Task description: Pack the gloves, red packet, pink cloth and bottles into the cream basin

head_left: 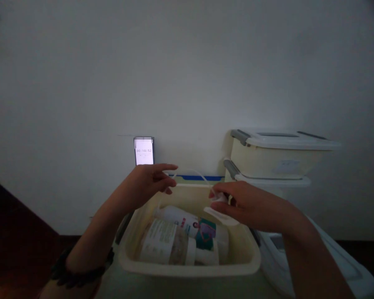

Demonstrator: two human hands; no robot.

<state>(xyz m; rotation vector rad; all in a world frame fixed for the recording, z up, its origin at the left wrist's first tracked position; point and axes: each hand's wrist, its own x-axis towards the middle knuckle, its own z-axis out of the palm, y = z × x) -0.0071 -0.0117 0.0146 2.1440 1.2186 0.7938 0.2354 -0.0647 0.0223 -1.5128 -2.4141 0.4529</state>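
My left hand (151, 180) is over the left back part of a cream plastic bin (190, 270). Its index finger and thumb are curved around a thin white cable (199, 173), which loops across to the other hand. Over the bin's right side, my right hand (246, 203) pinches a small white part at the cable's end, its exact shape partly hidden by the fingers. Just below the thumb shows a flat white rounded piece (222, 216). Inside the bin lie a white package with a green printed picture (190, 224) and a clear labelled container (162, 238) on its side.
A phone (144, 151) showing a timer stands against the wall behind the left hand. To the right are stacked lidded storage boxes (268, 160) with grey latches. Another white lid (324, 257) lies lower, beneath the right forearm. The pale wall (187, 83) rises behind everything.
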